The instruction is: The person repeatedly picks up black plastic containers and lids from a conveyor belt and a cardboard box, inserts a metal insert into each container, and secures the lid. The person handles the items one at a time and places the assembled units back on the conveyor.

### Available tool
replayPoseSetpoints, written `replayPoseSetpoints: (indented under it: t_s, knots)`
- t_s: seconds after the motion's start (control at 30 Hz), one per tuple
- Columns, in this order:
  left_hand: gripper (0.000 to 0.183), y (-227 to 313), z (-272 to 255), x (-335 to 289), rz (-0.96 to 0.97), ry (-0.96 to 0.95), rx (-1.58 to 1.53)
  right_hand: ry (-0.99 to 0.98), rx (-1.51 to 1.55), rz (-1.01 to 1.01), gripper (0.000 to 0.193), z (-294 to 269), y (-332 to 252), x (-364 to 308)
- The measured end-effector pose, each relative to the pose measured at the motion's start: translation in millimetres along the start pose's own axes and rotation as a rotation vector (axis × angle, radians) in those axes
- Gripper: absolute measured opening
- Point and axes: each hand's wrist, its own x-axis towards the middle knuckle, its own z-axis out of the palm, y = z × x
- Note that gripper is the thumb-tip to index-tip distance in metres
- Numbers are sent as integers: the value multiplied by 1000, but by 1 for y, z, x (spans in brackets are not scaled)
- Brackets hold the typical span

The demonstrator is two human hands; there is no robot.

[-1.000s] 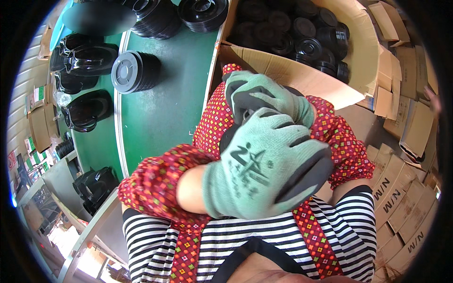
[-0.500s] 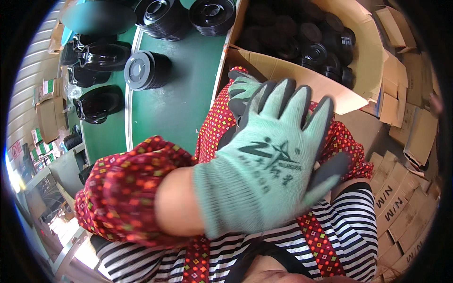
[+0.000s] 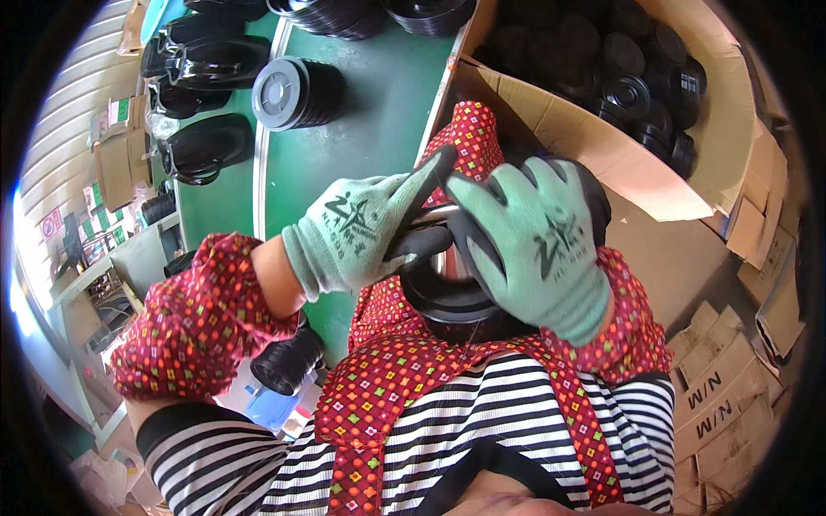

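Note:
Both hands wear pale green knit gloves with black-coated fingers. A round black ring-shaped part (image 3: 439,305) with a shiny, metallic-looking middle lies in my lap, against the red patterned apron. My left hand (image 3: 366,224) reaches it from the left, its thumb and forefinger closed around the far part of the rim. From the right, my right hand (image 3: 542,241) covers the part's right side with its fingers curled over it. What lies under the right palm is hidden. Another dark rounded shape (image 3: 594,189) shows behind the right hand, partly covered by it.
A cardboard box (image 3: 602,155) of black round parts stands at the far right. On the green table (image 3: 370,112) are a stack of lids with a grey top (image 3: 281,93), stacked black discs (image 3: 335,17) and glossy black jugs (image 3: 206,146). Flattened cartons (image 3: 723,404) lie at right.
My left hand has swung back from across my right hand to the left side of the black part. The part and my right hand now show. The whole view has shifted slightly.

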Motion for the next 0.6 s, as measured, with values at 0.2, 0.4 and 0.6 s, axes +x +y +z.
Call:
replayPoseSetpoints:
  t_s: [0.2, 0.4, 0.6]
  knots:
    - [78, -54, 8, 63, 347, -95, -30, -200, -251, 131, 49, -35, -8, -4]
    - [56, -63, 37, 80, 499, 53, -98, -313, -376, 144, 49, -47, -24, -5]
    - [39, -63, 21, 83, 449, 120, -102, -119, -390, 128, 50, -40, -22, -2]
